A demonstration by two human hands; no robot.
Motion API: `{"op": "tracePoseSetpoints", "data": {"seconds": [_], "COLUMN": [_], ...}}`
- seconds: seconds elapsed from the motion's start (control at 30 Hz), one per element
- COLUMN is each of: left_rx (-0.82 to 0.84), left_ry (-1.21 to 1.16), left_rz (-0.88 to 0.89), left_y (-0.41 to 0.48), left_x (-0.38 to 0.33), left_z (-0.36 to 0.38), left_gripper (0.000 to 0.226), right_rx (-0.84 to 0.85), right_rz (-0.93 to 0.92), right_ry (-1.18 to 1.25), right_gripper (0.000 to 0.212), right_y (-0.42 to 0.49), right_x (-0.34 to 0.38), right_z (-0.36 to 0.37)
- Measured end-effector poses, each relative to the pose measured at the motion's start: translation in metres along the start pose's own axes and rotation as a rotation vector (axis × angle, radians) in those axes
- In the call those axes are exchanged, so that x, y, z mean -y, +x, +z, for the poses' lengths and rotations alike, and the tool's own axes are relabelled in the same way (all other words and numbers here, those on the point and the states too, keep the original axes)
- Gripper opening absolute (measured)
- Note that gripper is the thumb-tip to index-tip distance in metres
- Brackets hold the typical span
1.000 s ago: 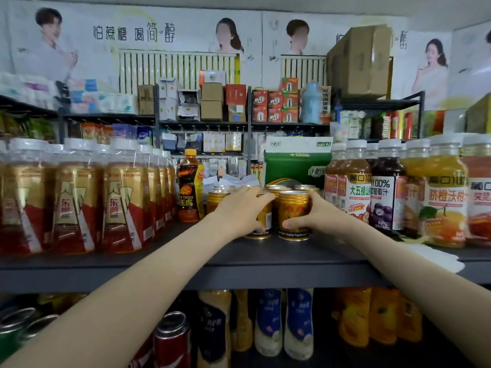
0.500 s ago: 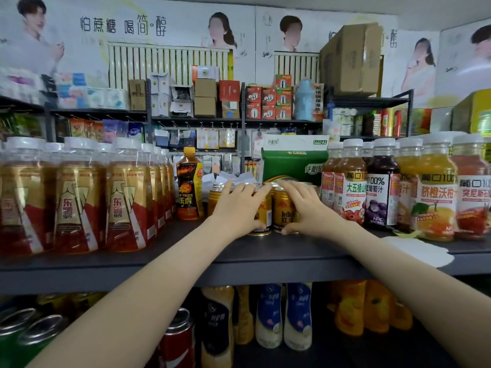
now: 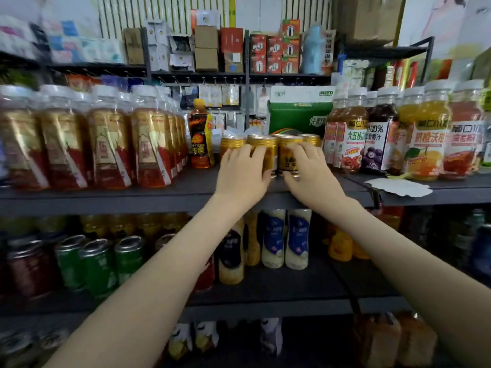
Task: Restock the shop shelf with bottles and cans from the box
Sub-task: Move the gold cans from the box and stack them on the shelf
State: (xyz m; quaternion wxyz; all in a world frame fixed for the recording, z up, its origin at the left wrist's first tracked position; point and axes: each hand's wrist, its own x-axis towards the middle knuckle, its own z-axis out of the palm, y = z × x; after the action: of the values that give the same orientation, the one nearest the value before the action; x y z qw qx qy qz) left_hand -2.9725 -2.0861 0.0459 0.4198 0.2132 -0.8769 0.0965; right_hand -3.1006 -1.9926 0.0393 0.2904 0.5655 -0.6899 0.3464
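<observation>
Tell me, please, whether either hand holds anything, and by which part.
Nothing is gripped: left hand and right hand press spread fingers against the fronts of gold cans standing on the shelf.

Both forearms (image 3: 159, 274) stretched forward, left hand (image 3: 243, 174) and right hand (image 3: 310, 172) side by side, fingers splayed

both hands reach up to the dark grey shelf (image 3: 159, 192). the left hand (image 3: 243, 176) lies with spread fingers on the front of the gold cans (image 3: 233, 144). the right hand (image 3: 310, 173) touches the next can of this group, with its thumb low near the base. the cans stand close together between a tiger drink bottle (image 3: 200, 136) on the left and juice bottles (image 3: 377, 136) on the right. a green carton (image 3: 300, 115) stands behind them.
</observation>
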Motion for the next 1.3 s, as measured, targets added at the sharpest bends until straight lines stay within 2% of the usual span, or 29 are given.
{"op": "tracePoseSetpoints", "data": {"seconds": [0.1,0.2,0.27,0.37,0.43,0.6,0.8,0.97,1.13,1.3], "left_rx": [-0.127,-0.175,-0.09,0.154,0.271,0.39,0.485,0.622,0.705,0.723], "left_ry": [-0.056,-0.066,-0.077,-0.073,-0.031,0.062,0.175,0.19,0.185,0.141], "left_rz": [-0.026,-0.137,-0.229,-0.445,-0.566,-0.783,-1.091,-1.356,-1.495,-1.58], "left_y": [-0.063,-0.141,-0.197,-0.286,-0.338,-0.444,-0.561,-0.661,-0.738,-0.773], "left_x": [-0.013,-0.028,-0.038,-0.049,-0.049,-0.034,0.023,0.098,0.171,0.231], "left_z": [-0.019,-0.029,-0.032,-0.04,-0.046,-0.076,-0.135,-0.199,-0.255,-0.274], "left_gripper": [0.039,0.036,0.037,0.038,0.037,0.034,0.04,0.047,0.045,0.048], "right_rx": [-0.119,-0.082,0.052,0.376,0.528,0.777,0.953,1.121,1.354,1.464], "right_rz": [-0.097,-0.153,-0.144,-0.103,-0.101,-0.15,-0.275,-0.299,-0.301,-0.231], "right_ry": [0.113,0.251,0.367,0.499,0.562,0.642,0.685,0.707,0.641,0.578], "right_gripper": [0.041,0.035,0.035,0.037,0.036,0.037,0.039,0.041,0.052,0.065], "right_y": [-0.052,-0.115,-0.163,-0.238,-0.278,-0.344,-0.387,-0.412,-0.438,-0.447], "right_x": [0.027,0.055,0.074,0.108,0.134,0.211,0.323,0.444,0.544,0.59], "right_z": [-0.002,0.008,0.021,0.045,0.061,0.101,0.151,0.213,0.279,0.324]}}
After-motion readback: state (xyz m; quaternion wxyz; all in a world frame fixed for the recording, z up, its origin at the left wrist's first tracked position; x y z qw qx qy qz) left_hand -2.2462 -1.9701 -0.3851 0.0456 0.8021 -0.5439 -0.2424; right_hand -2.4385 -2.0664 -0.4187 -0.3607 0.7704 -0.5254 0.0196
